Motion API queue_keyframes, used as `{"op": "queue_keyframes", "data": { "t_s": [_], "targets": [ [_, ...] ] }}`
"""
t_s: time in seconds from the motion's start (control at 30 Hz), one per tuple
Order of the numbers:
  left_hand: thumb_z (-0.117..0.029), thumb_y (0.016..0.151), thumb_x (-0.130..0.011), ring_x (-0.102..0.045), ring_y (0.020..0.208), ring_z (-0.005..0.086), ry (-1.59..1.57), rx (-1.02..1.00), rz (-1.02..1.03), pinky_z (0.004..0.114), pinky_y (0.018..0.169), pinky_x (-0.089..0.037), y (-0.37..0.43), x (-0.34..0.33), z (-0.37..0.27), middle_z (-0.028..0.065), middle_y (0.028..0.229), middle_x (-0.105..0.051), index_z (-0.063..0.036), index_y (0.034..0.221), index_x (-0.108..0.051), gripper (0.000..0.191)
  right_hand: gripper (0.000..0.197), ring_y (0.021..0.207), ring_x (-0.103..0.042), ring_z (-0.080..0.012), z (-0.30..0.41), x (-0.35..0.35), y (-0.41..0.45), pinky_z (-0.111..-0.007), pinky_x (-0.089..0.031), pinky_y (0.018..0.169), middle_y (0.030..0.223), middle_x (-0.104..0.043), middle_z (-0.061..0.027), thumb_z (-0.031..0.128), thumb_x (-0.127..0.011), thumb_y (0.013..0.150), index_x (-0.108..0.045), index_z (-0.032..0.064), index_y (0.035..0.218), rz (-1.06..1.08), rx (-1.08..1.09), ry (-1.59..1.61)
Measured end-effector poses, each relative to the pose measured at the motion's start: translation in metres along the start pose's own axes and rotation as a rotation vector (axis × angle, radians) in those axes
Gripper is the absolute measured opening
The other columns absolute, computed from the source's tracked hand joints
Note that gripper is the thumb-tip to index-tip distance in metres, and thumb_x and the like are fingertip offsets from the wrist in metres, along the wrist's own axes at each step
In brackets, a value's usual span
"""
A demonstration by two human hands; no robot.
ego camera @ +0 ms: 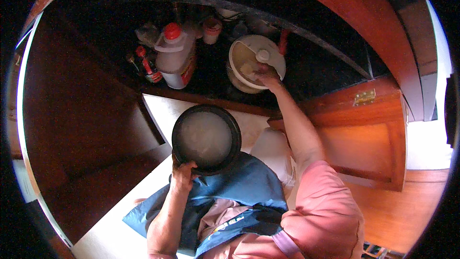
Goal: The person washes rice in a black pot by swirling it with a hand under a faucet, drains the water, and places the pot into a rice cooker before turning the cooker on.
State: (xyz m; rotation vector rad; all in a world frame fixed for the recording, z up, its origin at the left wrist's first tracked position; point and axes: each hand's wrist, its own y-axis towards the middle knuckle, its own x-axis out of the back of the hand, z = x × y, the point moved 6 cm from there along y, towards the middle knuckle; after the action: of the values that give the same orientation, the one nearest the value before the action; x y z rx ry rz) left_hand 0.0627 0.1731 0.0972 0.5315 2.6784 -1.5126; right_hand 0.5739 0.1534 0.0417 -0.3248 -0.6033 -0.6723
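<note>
My left hand [185,172] grips the rim of a round dark pot [235,140], thumb over the edge. The pot is tilted up towards me above my lap, and its inside looks greyish and cloudy. My right hand [266,75] reaches into a lidded pale tub [240,83] in the low cupboard. The tub's lid [275,48] has a round knob and covers only part of the mouth. A pale lump [248,69] shows just beside my fingertips; whether they hold it is unclear.
Left of the tub stand a white jug [172,66] with a red cap, a small red-lidded jar [212,30] and a red-topped bottle [145,61]. An open wooden cupboard door [359,144] hangs at the right. A blue apron [244,180] covers my lap.
</note>
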Motion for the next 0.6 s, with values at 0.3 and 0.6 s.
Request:
{"op": "queue_keyframes", "data": {
  "t_s": [0.3, 0.6],
  "targets": [
    [0.002, 0.067, -0.058, -0.058, 0.087, 0.0279, -0.069, 0.015, -0.037, 0.035, 0.052, -0.055, 0.017, 0.029, 0.018, 0.0093, 0.11, -0.055, -0.0203, 0.125, -0.047, 0.063, 0.042, 0.108, -0.06, -0.0255, 0.053, -0.034, -0.013, -0.037, -0.049, 0.089, 0.122, -0.062, -0.012, 0.018, -0.065, 0.086, -0.06, 0.0078, 0.126, -0.111, 0.111, -0.277],
    [0.0, 0.069, -0.061, -0.06, 0.087, 0.0303, -0.032, -0.019, -0.045, 0.042, 0.059, -0.061, 0.025, 0.025, 0.02, 0.0086, 0.107, -0.056, -0.0129, 0.12, -0.05, 0.053, 0.039, 0.105, -0.061, -0.0383, 0.04, -0.051, 0.024, -0.046, -0.049, 0.09, 0.118, -0.063, -0.0205, 0.011, -0.056, 0.082, -0.064, 0.0065, 0.119, 0.248, 0.176, -0.785]
  ]
}}
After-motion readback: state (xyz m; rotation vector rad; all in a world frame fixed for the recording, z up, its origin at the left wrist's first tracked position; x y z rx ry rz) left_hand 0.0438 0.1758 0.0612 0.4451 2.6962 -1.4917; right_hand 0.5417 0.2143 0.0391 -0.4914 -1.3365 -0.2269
